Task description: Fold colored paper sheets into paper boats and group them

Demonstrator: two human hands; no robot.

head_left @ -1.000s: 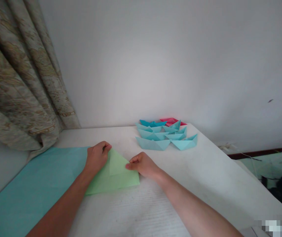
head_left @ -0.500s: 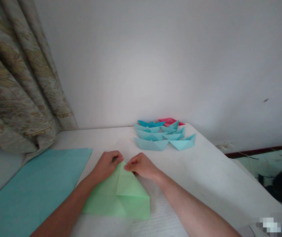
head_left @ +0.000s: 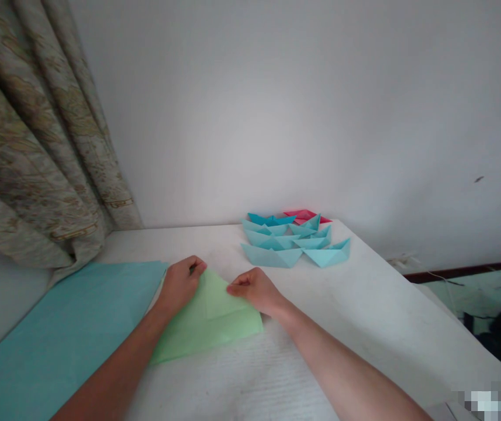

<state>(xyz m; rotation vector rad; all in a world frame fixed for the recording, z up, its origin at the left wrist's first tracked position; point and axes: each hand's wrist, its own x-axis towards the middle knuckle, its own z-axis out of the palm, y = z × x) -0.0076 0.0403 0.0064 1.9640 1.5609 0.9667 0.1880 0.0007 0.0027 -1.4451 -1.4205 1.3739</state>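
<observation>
A light green sheet of paper (head_left: 208, 316) with crease lines is held between my two hands over the table. My left hand (head_left: 183, 285) pinches it near its top left corner, thumb against fingers. Along the upper right edge, my right hand (head_left: 254, 289) grips the paper between thumb and bent fingers. The lower edge slants up toward the right, and part of the left side is hidden behind my left forearm.
Several folded paper boats (head_left: 276, 254), mostly light blue, stand in rows near the wall, with a red paper boat (head_left: 306, 216) at the back. Large blue-green paper sheets (head_left: 70, 327) lie at left below a patterned curtain (head_left: 57, 128). The white table (head_left: 364, 321) slopes off at right.
The green paper's lower edge has risen and tilted, and the folded flap at its right no longer shows. My left hand has moved up and left, widening the gap between my hands.
</observation>
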